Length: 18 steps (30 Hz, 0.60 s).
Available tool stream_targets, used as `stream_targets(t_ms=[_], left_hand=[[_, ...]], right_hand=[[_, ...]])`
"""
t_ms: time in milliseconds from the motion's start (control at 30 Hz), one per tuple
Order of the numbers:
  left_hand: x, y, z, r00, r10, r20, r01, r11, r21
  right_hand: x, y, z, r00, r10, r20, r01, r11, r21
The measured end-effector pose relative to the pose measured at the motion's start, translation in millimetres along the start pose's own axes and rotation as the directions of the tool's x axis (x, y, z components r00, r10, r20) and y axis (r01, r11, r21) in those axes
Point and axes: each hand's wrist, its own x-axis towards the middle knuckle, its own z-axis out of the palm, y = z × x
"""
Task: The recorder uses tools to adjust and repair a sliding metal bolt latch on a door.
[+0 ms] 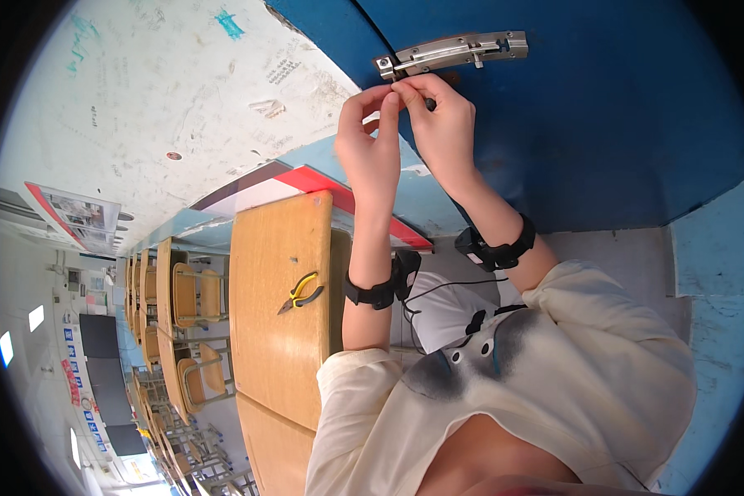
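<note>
A metal bolt (463, 54) stands in the way just beyond the left hand (368, 153) and right hand (448, 136); rightward, space before the blue door (579, 140) is free; below-left, a desk (277, 236) obstructs.

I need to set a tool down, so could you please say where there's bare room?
The wooden desk is bare below the yellow-handled pliers, on either side of the seam. It's crowded around the left hand and right hand, beneath the slide bolt.
</note>
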Motion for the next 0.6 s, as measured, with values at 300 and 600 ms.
stream_targets(t_ms=[300, 600], left_hand=[[5.3, -1.3, 3.4, 0.995, -0.102, 0.011, 0.102, 0.979, -0.178], [4.8, 2.2, 4.3, 0.932, -0.319, 0.173, 0.362, 0.848, -0.388]], right_hand=[[-1.4, 7.2, 6.2, 0.999, -0.026, -0.046, 0.025, 0.999, -0.030], [2.0, 0.3, -8.9, 0.996, 0.037, 0.082, -0.028, 0.994, -0.107]])
